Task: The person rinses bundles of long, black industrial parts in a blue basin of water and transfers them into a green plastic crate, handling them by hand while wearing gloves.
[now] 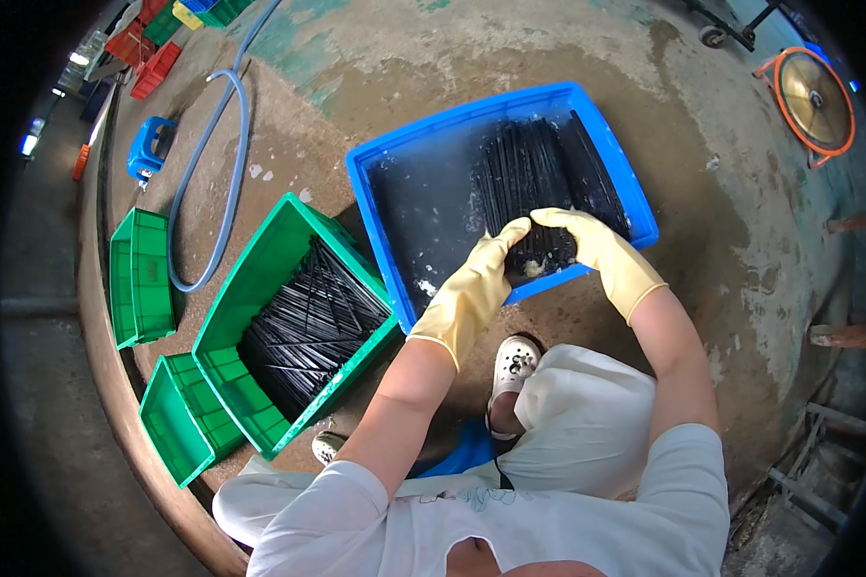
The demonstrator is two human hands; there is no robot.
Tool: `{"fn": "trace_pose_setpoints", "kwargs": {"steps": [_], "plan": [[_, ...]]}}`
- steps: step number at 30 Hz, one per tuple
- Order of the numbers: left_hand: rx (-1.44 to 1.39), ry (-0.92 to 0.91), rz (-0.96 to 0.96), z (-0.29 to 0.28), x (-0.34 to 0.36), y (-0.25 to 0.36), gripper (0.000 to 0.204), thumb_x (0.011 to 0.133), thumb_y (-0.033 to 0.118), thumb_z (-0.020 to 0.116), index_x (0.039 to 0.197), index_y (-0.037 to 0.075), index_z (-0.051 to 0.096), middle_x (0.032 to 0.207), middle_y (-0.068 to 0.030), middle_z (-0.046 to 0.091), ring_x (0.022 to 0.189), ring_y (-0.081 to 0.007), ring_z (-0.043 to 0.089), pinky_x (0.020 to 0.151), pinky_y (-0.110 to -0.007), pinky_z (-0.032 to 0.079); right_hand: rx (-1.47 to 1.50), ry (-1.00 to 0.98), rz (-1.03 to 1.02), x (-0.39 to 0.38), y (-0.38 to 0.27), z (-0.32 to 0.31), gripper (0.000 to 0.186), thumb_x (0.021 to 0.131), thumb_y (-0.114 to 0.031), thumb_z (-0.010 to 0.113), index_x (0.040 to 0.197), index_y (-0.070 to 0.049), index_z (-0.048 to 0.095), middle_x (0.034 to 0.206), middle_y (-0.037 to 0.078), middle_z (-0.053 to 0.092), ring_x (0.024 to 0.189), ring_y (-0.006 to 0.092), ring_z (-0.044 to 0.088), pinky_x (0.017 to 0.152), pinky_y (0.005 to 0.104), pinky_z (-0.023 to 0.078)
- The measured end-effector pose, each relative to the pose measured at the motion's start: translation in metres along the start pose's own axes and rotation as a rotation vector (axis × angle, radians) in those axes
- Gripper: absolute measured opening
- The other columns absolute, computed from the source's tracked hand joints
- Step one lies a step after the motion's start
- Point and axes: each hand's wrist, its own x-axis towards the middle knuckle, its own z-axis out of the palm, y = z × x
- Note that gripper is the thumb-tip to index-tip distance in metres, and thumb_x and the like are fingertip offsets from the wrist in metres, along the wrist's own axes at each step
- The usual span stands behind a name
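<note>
My left hand (481, 274) and my right hand (592, 245), both in pale yellow rubber gloves, are closed round a bundle of thin black rods (508, 163) at the near right part of a blue plastic tub (375, 207), fingertips close together. The tub holds murky water, and more rods lie along its right side; their lower parts are partly hidden by the gloves. A pale lump shows between my hands. Left of the tub, a green crate (250, 279) holds many loose, dry-looking black rods (313, 322) lying in a heap.
Two smaller green crates (145, 240) (169, 394) stand at the left by a raised floor edge. A blue hose (202, 274), a blue stool (145, 149) and red crates (154, 72) lie behind. An orange fan (808, 101) and wheeled frame (712, 34) are at upper right.
</note>
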Motion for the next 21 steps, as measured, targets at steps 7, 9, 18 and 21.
{"fn": "trace_pose_setpoints", "kwargs": {"steps": [7, 9, 18, 21], "plan": [[0.199, 0.300, 0.166, -0.017, 0.018, 0.005, 0.058, 0.093, 0.021, 0.072, 0.143, 0.009, 0.046, 0.132, -0.0157, 0.060, 0.112, -0.0312, 0.063, 0.085, -0.049, 0.058, -0.695, 0.677, -0.029, -0.024, -0.045, 0.033, 0.067, 0.089, -0.030, 0.076, 0.143, 0.002, 0.051, 0.140, 0.020, 0.059, 0.132, 0.0290, 0.054, 0.111, 0.0410, 0.041], [0.187, 0.393, 0.221, -0.022, 0.026, 0.001, 0.078, 0.092, 0.030, 0.073, 0.156, 0.014, 0.032, 0.152, -0.0172, 0.046, 0.134, -0.0318, 0.050, 0.107, -0.055, 0.043, -0.898, 0.780, -0.148, -0.016, -0.042, 0.006, 0.084, 0.089, -0.042, 0.075, 0.151, 0.002, 0.040, 0.153, 0.025, 0.045, 0.143, 0.0350, 0.043, 0.117, 0.0410, 0.036], [0.317, 0.396, 0.162, -0.015, 0.018, -0.001, 0.076, 0.086, 0.048, 0.077, 0.143, 0.006, 0.050, 0.142, -0.0162, 0.056, 0.119, -0.0269, 0.062, 0.092, -0.042, 0.056, -1.388, 0.740, 0.015, 0.004, -0.033, 0.091, 0.129, 0.069, -0.061, 0.086, 0.157, 0.007, 0.020, 0.158, 0.031, 0.033, 0.148, 0.0383, 0.034, 0.120, 0.0414, 0.034], [0.211, 0.301, 0.142, -0.036, 0.042, -0.005, 0.077, 0.089, 0.046, 0.076, 0.146, 0.004, 0.047, 0.144, -0.0149, 0.055, 0.121, -0.0277, 0.060, 0.093, -0.042, 0.056, -1.610, 0.927, -0.195, 0.028, -0.018, 0.043, 0.110, 0.082, -0.064, 0.072, 0.155, 0.005, 0.028, 0.161, 0.029, 0.028, 0.150, 0.0386, 0.031, 0.122, 0.0417, 0.029]]}}
